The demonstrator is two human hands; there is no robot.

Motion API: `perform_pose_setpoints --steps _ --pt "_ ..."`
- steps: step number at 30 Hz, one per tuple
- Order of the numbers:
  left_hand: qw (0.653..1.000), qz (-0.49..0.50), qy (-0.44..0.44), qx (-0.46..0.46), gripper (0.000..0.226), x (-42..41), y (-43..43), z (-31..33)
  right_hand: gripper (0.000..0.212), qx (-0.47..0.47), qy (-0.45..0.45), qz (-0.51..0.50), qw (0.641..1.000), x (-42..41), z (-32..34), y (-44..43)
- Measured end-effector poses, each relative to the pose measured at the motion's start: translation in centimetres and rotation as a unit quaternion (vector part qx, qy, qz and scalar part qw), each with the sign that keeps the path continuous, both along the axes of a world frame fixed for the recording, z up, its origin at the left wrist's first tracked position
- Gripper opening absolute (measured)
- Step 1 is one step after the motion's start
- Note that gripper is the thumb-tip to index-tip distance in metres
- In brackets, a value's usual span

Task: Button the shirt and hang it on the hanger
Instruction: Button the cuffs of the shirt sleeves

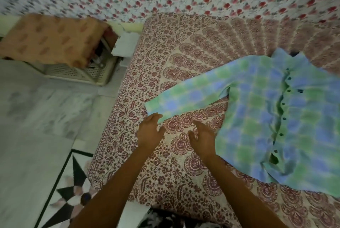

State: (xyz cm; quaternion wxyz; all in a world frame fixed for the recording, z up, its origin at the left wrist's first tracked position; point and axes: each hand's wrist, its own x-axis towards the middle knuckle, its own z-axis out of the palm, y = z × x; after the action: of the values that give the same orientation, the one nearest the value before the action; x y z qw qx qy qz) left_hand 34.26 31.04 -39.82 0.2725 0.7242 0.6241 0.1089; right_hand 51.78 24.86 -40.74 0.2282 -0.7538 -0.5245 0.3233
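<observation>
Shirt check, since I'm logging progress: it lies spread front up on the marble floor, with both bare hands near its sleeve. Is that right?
Not quite. The head view shows the shirt on the patterned bedspread, not on the floor. The rest holds: it is spread front up, with the left hand and right hand near its sleeve.

The shirt (257, 108) lies on the bed (184, 58); a basket (73, 73) stands on the floor (36, 117) left of it.
</observation>
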Motion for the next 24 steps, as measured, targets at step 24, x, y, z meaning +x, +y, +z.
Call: perform_pose_setpoints --steps 24 --pt "0.984 -0.126 0.122 -0.034 0.054 -4.5 11.2 -20.2 0.05 -0.089 0.019 -0.064 0.994 -10.3 -15.9 6.2"
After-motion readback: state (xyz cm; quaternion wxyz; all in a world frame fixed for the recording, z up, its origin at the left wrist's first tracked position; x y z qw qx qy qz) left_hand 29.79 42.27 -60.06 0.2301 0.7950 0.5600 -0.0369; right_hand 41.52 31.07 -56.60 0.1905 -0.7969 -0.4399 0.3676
